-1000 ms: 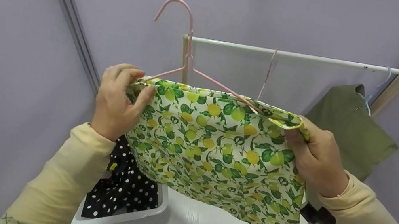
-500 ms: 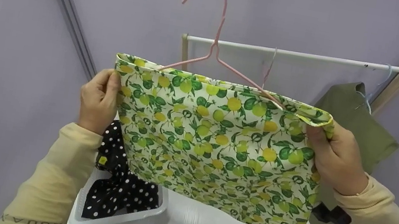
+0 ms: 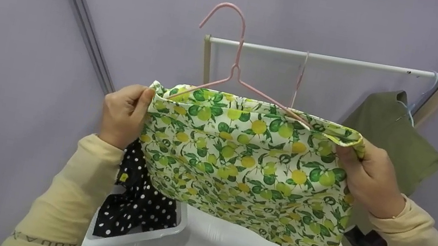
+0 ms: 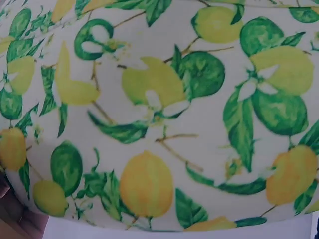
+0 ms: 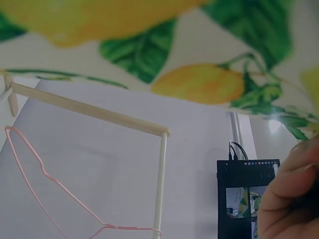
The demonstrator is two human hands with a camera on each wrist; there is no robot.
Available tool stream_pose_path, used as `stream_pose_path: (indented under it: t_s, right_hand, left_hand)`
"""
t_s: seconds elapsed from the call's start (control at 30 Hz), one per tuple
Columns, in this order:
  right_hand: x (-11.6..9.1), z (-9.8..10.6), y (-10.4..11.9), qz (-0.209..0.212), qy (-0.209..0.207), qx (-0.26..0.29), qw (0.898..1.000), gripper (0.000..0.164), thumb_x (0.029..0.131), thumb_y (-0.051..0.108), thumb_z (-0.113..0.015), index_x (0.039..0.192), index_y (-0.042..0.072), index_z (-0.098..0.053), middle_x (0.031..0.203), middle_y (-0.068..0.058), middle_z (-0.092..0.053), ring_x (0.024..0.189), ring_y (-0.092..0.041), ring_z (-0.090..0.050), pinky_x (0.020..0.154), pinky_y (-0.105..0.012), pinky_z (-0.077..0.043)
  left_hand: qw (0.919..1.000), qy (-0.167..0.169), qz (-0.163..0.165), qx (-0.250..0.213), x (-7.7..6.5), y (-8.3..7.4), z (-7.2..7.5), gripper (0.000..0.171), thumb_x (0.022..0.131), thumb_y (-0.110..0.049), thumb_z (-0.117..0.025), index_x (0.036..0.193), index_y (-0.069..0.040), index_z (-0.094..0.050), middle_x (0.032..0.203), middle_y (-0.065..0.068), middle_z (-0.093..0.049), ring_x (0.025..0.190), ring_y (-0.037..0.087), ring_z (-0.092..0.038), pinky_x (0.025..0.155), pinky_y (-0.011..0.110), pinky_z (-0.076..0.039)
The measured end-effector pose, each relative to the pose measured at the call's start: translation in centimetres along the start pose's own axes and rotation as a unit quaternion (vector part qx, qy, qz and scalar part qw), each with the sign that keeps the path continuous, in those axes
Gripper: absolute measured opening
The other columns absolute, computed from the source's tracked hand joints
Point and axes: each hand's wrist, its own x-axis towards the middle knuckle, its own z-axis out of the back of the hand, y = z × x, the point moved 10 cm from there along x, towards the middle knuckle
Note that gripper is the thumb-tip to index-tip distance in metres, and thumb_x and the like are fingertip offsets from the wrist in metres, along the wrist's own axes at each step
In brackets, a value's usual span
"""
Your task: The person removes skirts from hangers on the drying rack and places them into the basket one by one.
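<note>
A lemon-print piece of clothing that looks like a skirt (image 3: 239,162) hangs spread between both hands in the head view. Its left top corner is pinched between the thumb and fingers of my left hand (image 3: 123,115). My right hand (image 3: 371,177) grips the opposite top corner, thumb in front. A pink hanger (image 3: 237,61) stands with its hook up, its sloping arms going down into the open waist; the lower part is hidden by the cloth. In the left wrist view the skirt (image 4: 154,124) fills nearly everything. Fingers of the right hand (image 5: 291,194) show in the right wrist view.
Behind stands a clothes rack with a white rod (image 3: 347,61). On it hang another pink hanger (image 3: 300,78) and an olive-green garment (image 3: 396,140) on a blue hanger. A white basket (image 3: 135,239) holds black polka-dot cloth (image 3: 144,213). A dark screen (image 5: 244,179) appears in the right wrist view.
The left hand let its fingers down from the waist edge to the side, then came right and up to the corner. Skirt and hanger shifted right, rose, then sank; the waist now gapes wider.
</note>
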Motion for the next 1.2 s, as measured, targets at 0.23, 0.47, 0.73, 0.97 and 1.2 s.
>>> stream_pose_path:
  t_s: [0.23,0.47,0.73,0.97,1.2]
  right_hand:
    - [-0.2,-1.5,0.0,0.010,0.021,0.020,1.000,0.022,0.099,0.000,-0.047,0.111,-0.001,-0.065,0.089,-0.005,-0.070,0.068,-0.011,-0.068,0.053,-0.021,-0.052]
    - [-0.3,-2.3,-0.1,0.012,0.017,0.014,1.000,0.021,0.097,-0.004,-0.048,0.107,0.001,-0.066,0.084,-0.004,-0.067,0.065,-0.010,-0.064,0.053,-0.019,-0.050]
    - [-0.3,-3.7,-0.3,0.012,0.020,0.029,0.999,0.020,0.096,-0.005,-0.050,0.105,0.003,-0.066,0.082,-0.004,-0.067,0.065,-0.011,-0.064,0.053,-0.021,-0.049]
    - [-0.2,-5.0,-0.5,0.024,0.024,0.046,0.998,0.022,0.096,-0.006,-0.049,0.108,0.003,-0.066,0.085,-0.005,-0.068,0.068,-0.012,-0.065,0.056,-0.021,-0.051]
    - [-0.2,-5.3,0.0,0.059,0.011,0.076,0.995,0.021,0.095,-0.009,-0.049,0.107,-0.002,-0.064,0.085,-0.010,-0.066,0.068,-0.015,-0.066,0.056,-0.021,-0.051]
  left_hand:
    - [0.9990,0.016,-0.041,0.000,-0.5,-2.5,-2.1,0.019,0.091,0.000,-0.062,0.072,-0.001,-0.062,0.061,0.006,-0.052,0.053,0.011,-0.041,0.050,0.022,-0.030]
    - [0.9981,0.034,-0.043,-0.029,-0.4,-4.3,-3.8,0.019,0.092,0.002,-0.059,0.073,-0.003,-0.057,0.062,0.005,-0.047,0.055,0.012,-0.040,0.050,0.024,-0.030]
    - [0.9963,0.049,-0.038,-0.060,-0.7,-4.8,-5.1,0.023,0.093,0.002,-0.056,0.071,-0.005,-0.054,0.060,0.003,-0.042,0.052,0.010,-0.036,0.048,0.024,-0.028]
    - [0.9967,0.044,-0.042,-0.053,-1.3,-4.7,-5.0,0.033,0.101,-0.017,-0.051,0.070,-0.005,-0.051,0.057,0.001,-0.043,0.048,0.009,-0.035,0.044,0.023,-0.026]
    - [0.9944,0.049,-0.056,-0.075,-1.5,-4.7,-4.4,0.042,0.102,-0.031,-0.046,0.070,-0.004,-0.050,0.056,0.001,-0.043,0.047,0.008,-0.033,0.042,0.022,-0.025]
